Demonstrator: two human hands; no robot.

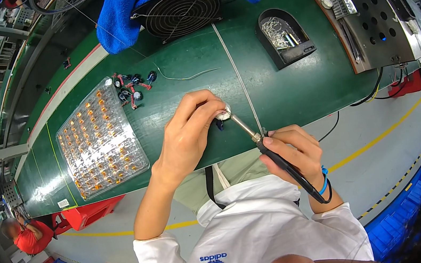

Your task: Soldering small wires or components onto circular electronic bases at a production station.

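Observation:
My left hand (182, 138) pinches a small round white part (224, 113) between thumb and fingers, just above the green bench. A little dark piece (220, 125) hangs below it. In my right hand (299, 151) is a soldering iron (286, 168) with a black handle, gripped like a pen. Its metal shaft slants up and left, and the tip meets the white part or lies right by it; exact contact is too small to tell. My left fingers hide some of the part. A thin silvery wire (189, 76) lies beyond my left hand.
Left lies a clear plastic tray (134, 142) of small orange pieces, beside several dark components with red leads (132, 88). A fan (180, 12) with a blue towel (117, 23) stands at the back. To the right are a black bin (294, 55) and a perforated metal box (373, 44).

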